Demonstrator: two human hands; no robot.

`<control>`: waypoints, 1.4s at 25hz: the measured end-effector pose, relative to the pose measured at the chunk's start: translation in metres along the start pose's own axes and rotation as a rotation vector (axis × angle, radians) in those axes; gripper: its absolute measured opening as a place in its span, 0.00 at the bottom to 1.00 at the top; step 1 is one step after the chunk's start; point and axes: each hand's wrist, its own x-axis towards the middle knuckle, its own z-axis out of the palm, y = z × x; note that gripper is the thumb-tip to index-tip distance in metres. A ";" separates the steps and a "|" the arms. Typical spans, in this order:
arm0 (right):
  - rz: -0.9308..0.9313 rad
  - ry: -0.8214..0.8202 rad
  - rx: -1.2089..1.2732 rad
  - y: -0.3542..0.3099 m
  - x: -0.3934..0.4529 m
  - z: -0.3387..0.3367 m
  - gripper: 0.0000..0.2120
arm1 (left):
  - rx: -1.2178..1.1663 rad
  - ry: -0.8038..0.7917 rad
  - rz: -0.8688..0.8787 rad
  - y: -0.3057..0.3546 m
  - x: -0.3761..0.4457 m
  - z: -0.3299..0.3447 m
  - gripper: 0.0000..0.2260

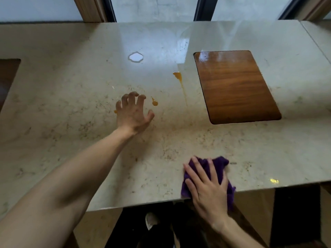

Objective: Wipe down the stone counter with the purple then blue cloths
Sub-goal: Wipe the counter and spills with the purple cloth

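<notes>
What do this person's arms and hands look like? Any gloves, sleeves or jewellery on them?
Both are bare. The left hand and the right hand wear no gloves, and no rings show on the fingers. Neither wrist carries a watch or bracelet. No sleeve appears anywhere on the left forearm, which is visible all the way to the frame edge; the right forearm is bare for the short stretch in view.

dark-framed windows [154,8], wood inset panel [234,86]

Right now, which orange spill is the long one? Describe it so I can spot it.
On the stone counter, find the inset wooden panel. Just left of it lies the long orange spill: a blob trailing a thin streak toward the person, unlike the small round drop beside the left hand.
</notes>
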 end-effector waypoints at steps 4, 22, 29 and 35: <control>0.054 -0.035 0.009 -0.024 0.046 -0.001 0.25 | 0.077 -0.145 0.036 -0.026 0.061 0.007 0.29; 0.268 0.075 0.161 0.037 0.556 -0.079 0.23 | 0.167 -0.192 -0.182 -0.087 0.125 0.032 0.37; 0.135 0.023 0.138 0.015 0.703 -0.102 0.24 | 0.182 -0.156 -0.125 -0.088 0.117 0.035 0.38; -0.169 -0.003 0.049 0.022 0.643 -0.101 0.22 | 0.200 -0.162 -0.143 -0.085 0.114 0.035 0.39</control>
